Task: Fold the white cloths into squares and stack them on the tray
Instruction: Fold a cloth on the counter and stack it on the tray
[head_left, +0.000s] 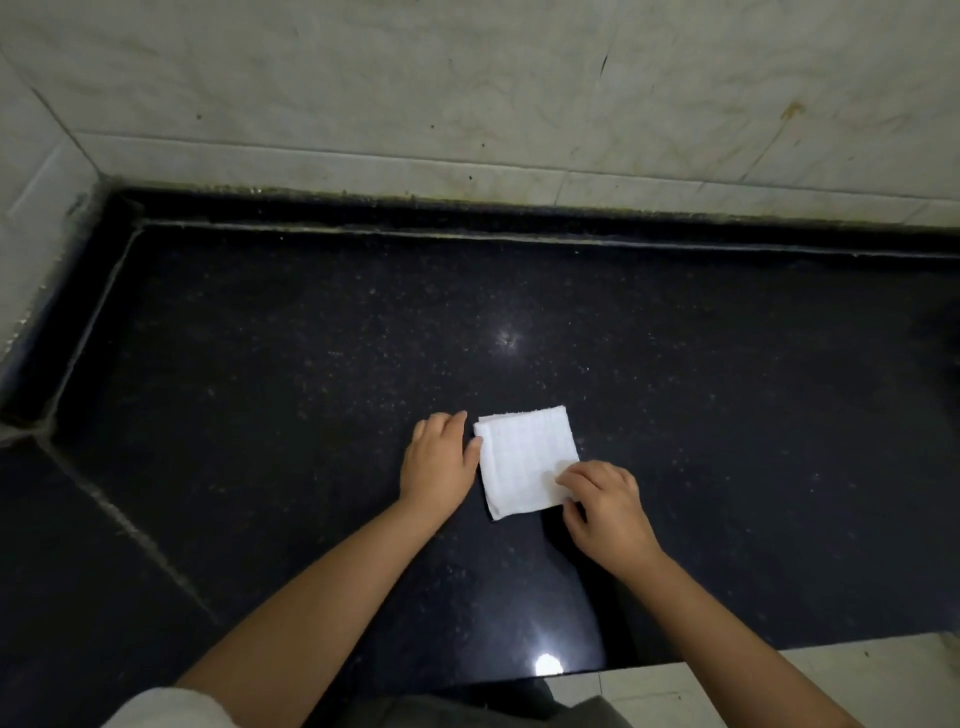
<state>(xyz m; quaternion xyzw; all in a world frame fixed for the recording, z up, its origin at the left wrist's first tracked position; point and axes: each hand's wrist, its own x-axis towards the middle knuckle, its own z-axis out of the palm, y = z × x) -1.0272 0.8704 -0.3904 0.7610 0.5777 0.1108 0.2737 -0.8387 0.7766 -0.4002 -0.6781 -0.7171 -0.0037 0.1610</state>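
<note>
White terry, ribbed in faint lines, makes up the one cloth (524, 460) in view: already folded to a small, slightly skewed square, it lies flat on the black speckled stone worktop (260, 364), near the front edge and a little right of centre. Its far-left corner shows a rolled lip where the layers double over, so the fold sits on that side.

The left hand (439, 460) lies just beside the cloth's left edge, fingers loosely curled down onto the stone and thumb touching the folded border, holding nothing; it looks placed there to square up or steady that edge. The right hand (602, 501) rests on the near-right corner with fingers bent over it. Whether it pinches the layers or only presses them down, I cannot tell; either way it pins the loose corners so the soft layers do not spring open.

Polished stone gives a slick, hard base with bright glints of lamp light, and grey grout joints cross it at the left. Pale veined marble tiles (467, 93) form the far wall. No tray shows, so stacking is judged not yet begun.
</note>
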